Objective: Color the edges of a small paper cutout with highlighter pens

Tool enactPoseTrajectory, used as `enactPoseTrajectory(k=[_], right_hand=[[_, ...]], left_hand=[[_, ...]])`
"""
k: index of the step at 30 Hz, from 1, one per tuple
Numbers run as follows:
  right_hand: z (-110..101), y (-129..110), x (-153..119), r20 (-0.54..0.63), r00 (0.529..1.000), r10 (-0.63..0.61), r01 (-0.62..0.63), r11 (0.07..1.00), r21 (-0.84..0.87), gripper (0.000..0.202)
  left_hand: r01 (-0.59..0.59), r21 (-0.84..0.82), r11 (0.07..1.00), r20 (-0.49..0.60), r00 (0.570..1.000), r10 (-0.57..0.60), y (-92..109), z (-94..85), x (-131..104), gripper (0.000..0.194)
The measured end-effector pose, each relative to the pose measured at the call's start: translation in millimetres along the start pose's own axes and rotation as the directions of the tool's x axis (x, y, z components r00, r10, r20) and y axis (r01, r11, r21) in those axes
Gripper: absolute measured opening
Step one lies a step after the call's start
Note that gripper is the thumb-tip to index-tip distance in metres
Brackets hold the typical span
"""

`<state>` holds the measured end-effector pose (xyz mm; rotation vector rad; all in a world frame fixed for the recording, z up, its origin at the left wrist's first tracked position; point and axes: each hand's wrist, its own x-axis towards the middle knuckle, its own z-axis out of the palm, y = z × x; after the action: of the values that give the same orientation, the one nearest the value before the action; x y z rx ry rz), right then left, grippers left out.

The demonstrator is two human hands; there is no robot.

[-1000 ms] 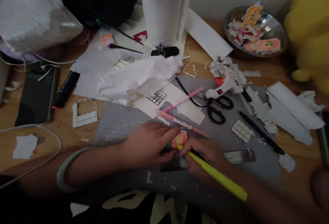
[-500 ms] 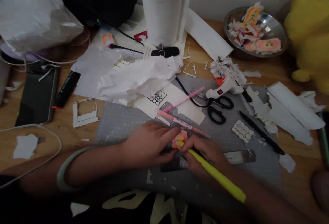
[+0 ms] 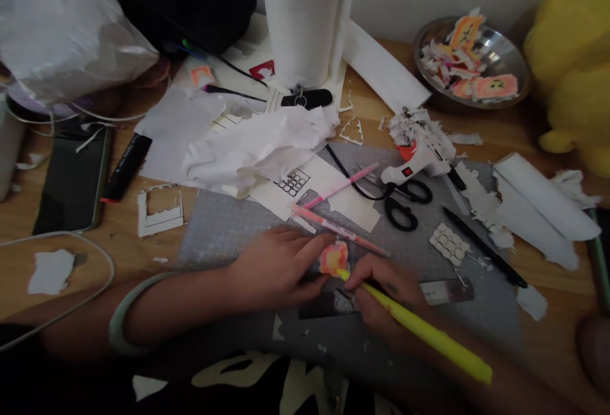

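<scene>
A yellow marker (image 3: 431, 332) is gripped in my right hand (image 3: 386, 294), its tip resting at the lower right edge of a small paper piece (image 3: 334, 258). That piece is coloured orange and pink with a yellow patch. My left hand (image 3: 276, 265) steadies it from the left, with forefinger and thumb at its edges. Just above lie an orange pen (image 3: 340, 229) and a pink pen (image 3: 340, 186), both on the grey cutting mat (image 3: 229, 224). Under my right hand a ruler (image 3: 448, 290) shows in part.
Scissors (image 3: 401, 213), a white glue gun (image 3: 419, 164), a black pen (image 3: 483, 246) and a bubble-patterned paper cutout (image 3: 448, 244) lie to the right. Behind stand a paper towel roll (image 3: 302, 27) and a metal bowl (image 3: 519, 88) of coloured scraps. A phone (image 3: 71, 176) and a black marker (image 3: 126, 167) lie left.
My right hand and the yellow marker have shifted a little right and down, uncovering more of the coloured piece. My left hand stays nearly where it was.
</scene>
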<state>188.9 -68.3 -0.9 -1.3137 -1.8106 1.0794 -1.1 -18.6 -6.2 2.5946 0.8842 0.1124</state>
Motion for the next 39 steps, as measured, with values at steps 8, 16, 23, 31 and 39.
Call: enactPoseTrajectory(k=[8, 16, 23, 31, 39], right_hand=[[6.2, -1.7, -6.2, -0.046, 0.986, 0.157, -0.14, 0.956, 0.259, 0.02], [12.9, -1.1, -4.0, 0.031, 0.98, 0.196, -0.196, 0.933, 0.302, 0.012], [11.0, -1.1, -2.7, 0.017, 0.999, -0.045, 0.042, 0.987, 0.154, 0.011], [19.7, -0.3, -14.4, 0.016, 0.998, -0.068, 0.061, 0.96, 0.274, 0.025], [19.5, -21.5, -12.6, -0.24, 0.968, 0.077, -0.004, 0.957, 0.291, 0.018]], left_hand=[[0.08, -0.22, 0.972, -0.096, 0.99, -0.103, 3.7, 3.0, -4.3, 0.078], [0.033, -0.234, 0.972, -0.103, 0.993, -0.058, 5.8, 6.2, -6.8, 0.078], [0.015, -0.213, 0.977, -0.073, 0.997, -0.031, 8.2, 11.0, -10.1, 0.078], [0.041, -0.215, 0.976, -0.083, 0.995, -0.06, 20.0, 2.5, -13.7, 0.079], [-0.011, -0.288, 0.958, -0.135, 0.99, -0.03, 13.8, -5.3, -13.2, 0.034]])
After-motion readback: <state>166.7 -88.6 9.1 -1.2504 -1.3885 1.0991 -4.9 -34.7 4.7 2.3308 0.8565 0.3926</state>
